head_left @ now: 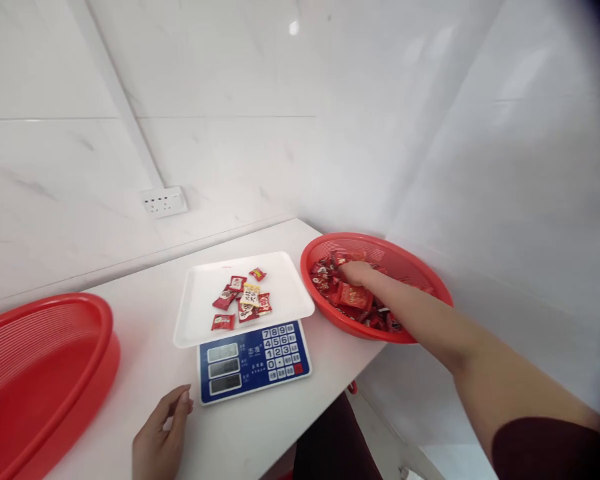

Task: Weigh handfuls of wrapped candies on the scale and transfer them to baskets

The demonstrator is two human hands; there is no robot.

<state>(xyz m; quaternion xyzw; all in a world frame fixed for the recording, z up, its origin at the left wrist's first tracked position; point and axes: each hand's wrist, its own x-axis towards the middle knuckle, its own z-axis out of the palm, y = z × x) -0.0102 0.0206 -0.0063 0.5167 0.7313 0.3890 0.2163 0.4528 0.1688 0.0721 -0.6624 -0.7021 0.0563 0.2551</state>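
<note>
My right hand [357, 272] reaches into a red plastic basket [433, 283] of wrapped sweets. Its fingers are hidden among red packets [355, 297], so I cannot see whether they grip one. My left hand [161, 433] is by the table's front, just left of the scale's keypad panel. Its thumb and fingertips are drawn together, and nothing shows between them. The digital scale [255, 363] has a blue panel with three small displays and number keys. On its white tray [195, 300] lie several wrapped sweets [237, 283], mostly red, with a yellow-and-white one [251, 295] on top.
A second red basket [107, 333] stands at the left edge, its inside partly out of view. The white table [145, 280] meets a marbled wall, which bears a socket [164, 201]. Another wall rises close behind the right basket. My dark-clad leg [337, 443] shows below the table edge.
</note>
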